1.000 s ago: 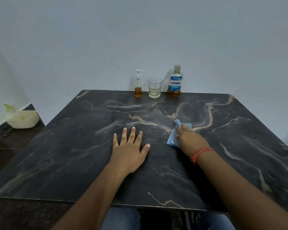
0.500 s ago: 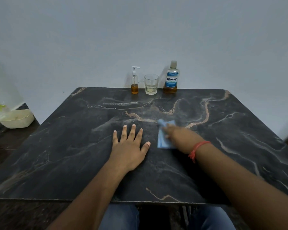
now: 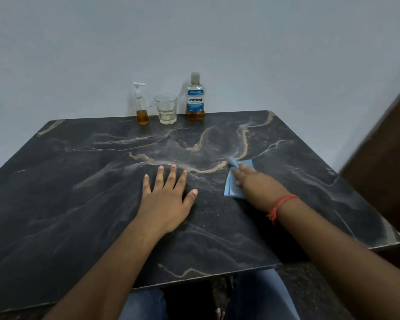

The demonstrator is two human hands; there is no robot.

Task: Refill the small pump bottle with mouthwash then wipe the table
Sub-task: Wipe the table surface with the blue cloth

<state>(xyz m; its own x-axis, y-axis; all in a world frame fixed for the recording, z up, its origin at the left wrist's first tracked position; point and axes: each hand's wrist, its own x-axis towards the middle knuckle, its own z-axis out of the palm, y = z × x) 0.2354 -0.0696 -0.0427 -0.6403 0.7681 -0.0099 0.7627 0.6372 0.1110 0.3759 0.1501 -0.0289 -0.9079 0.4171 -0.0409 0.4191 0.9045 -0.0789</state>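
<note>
Pump bottle (image 3: 141,107) filled, standing far; I wipe the table (image 3: 79,181): right hand (image 3: 256,189) presses cloth (image 3: 234,183) flat, left hand (image 3: 165,197) lies open.

I see a dark grey table (image 3: 79,204) veined in tan and white. A light blue cloth (image 3: 234,185) lies right of centre — an orange-red thread (image 3: 281,204) circles the wrist there. Far off, amber liquid tints the pump bottle (image 3: 141,107) and the blue-labelled mouthwash bottle (image 3: 195,98) — the wall (image 3: 194,31) is pale grey.
</note>
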